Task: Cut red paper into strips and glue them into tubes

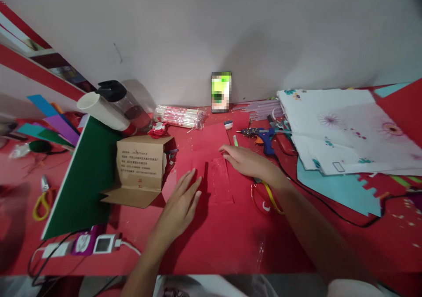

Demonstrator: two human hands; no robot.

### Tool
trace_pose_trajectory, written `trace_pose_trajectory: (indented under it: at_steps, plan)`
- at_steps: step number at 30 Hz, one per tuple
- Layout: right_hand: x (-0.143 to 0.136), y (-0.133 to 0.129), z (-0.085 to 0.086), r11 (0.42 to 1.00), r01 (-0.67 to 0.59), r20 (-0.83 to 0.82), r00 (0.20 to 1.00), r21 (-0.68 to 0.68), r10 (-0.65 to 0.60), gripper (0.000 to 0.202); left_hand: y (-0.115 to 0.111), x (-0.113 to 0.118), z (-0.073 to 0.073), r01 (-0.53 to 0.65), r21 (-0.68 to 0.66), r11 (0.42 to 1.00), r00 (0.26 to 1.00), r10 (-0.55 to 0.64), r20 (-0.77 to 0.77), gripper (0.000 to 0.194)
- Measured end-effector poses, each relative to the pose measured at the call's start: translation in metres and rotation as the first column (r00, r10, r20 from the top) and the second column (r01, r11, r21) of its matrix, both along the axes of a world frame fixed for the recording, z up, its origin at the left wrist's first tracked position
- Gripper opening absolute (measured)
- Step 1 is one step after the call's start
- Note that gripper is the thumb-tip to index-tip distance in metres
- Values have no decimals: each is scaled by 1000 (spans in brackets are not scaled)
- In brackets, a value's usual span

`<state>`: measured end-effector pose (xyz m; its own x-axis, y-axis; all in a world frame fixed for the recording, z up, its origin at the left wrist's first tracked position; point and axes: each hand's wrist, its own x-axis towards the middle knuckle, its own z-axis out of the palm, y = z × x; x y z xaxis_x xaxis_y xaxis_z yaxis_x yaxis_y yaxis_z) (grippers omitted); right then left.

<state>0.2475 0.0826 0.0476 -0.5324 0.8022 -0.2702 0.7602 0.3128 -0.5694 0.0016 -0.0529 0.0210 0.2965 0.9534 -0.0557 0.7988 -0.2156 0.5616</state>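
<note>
A sheet of red paper (pixel 207 141) lies flat on the red tabletop between my hands. Below it is a narrower red paper strip (pixel 221 180) with shiny marks along its edges, perhaps glue. My left hand (pixel 181 202) is open, fingers spread, at the left of the strip; whether it touches the paper I cannot tell. My right hand (pixel 242 161) is over the strip's upper right side, its fingers stretched out toward the red sheet and nothing visible in them. Just beyond it rests a blue glue gun (pixel 265 139), its nozzle pointing left.
An open cardboard box (pixel 140 167) and an upright green board (pixel 84 187) stand left. Behind are a paper cup (pixel 103 110), a bottle (pixel 130 108), wrapped sticks (pixel 180 117) and a phone (pixel 220 92). Yellow-handled scissors (pixel 42 204) lie far left. White printed sheets (pixel 343 130) lie right.
</note>
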Motion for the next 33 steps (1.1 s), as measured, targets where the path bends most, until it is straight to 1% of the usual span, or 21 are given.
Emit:
trace_pose_trajectory:
  at_steps: [2,4,8,11,16,20,28,33]
  plan:
    - [-1,0,1,1000,7,-4,1000,-20,-7,26,5,-3,-7,-17,47,999,1000,18,-8,43]
    - [0,1,3,999,10,-12,1000,-41,-11,27,11,-5,-13,-25,63,998,1000,25,-7,41]
    - [1,3,3,997,29,-22,999,-73,-31,28,21,-5,-20,-55,29,998,998,55,13,37]
    - [2,3,2,994,39,-25,999,-98,-42,28,24,-3,-24,-80,-9,997,996,80,33,38]
    - [2,4,-1,990,42,-51,997,-132,-49,30,24,-1,-28,-117,-30,993,991,119,61,51]
    - [3,5,0,989,54,-95,993,-141,-68,32,24,2,-29,-126,-32,992,991,127,46,50]
    - [4,6,-2,989,70,-47,996,-131,-76,31,24,6,-33,-120,-13,993,993,120,7,53]
    - [4,7,-6,986,56,-66,996,-156,-67,30,21,8,-36,-105,30,994,993,106,-48,54]
